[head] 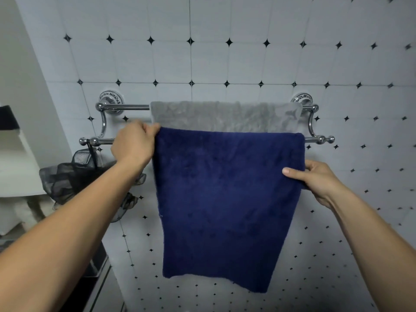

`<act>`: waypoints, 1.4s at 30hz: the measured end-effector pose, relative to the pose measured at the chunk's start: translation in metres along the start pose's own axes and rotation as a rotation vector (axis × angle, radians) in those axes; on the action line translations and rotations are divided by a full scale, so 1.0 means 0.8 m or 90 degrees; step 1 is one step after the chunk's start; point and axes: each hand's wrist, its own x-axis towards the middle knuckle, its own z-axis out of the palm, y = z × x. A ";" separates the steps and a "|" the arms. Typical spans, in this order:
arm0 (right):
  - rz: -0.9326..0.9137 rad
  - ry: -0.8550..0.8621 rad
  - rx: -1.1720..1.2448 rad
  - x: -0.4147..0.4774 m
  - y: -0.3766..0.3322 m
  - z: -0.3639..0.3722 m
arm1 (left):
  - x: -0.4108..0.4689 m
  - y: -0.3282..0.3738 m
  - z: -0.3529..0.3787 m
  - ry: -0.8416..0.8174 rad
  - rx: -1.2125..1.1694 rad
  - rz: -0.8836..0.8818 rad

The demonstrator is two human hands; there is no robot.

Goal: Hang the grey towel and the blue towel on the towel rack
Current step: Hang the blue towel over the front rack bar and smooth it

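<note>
1. On the front bar of the towel rack (102, 140), the blue towel (225, 199) hangs folded over. Its fold runs along the bar from left to right and its long side drops straight below.
2. Behind and above it, on the rack's back bar, the grey towel (225, 115) is draped flat. It is well right of the rack's left mount and reaches the right one.
3. Left grip (132, 143): at front-bar level, fingers curled, pinching the blue towel's upper left corner.
4. Right grip (315, 179): below the front bar, clamped on the blue towel's right edge with the thumb on the front face.
5. Key relation: the blue towel lies between the two grips, to the right of the left one and to the left of the right one. The left grip is nearer the rack and the right sits lower on the hanging edge.
6. Judgement: both towels look hung. What remains is squaring the blue one along the bar and letting go. A pull from the lower right grip could drag the fold askew.
7. Count: one rack with two bars; two towels, one grey and one blue; two grips, both on the blue.
8. Off the rack's left end hangs one dark mesh pouf (67, 176), clear of both towels.
</note>
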 end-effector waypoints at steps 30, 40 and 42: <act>-0.164 0.280 -0.741 0.036 -0.074 0.008 | -0.021 -0.005 0.006 -0.313 -0.647 -0.346; -0.222 0.197 -0.824 0.054 -0.119 0.019 | 0.003 -0.005 -0.008 -0.233 -0.637 -0.437; -0.207 0.198 -0.798 0.053 -0.115 0.020 | 0.003 -0.005 -0.011 -0.228 -0.585 -0.422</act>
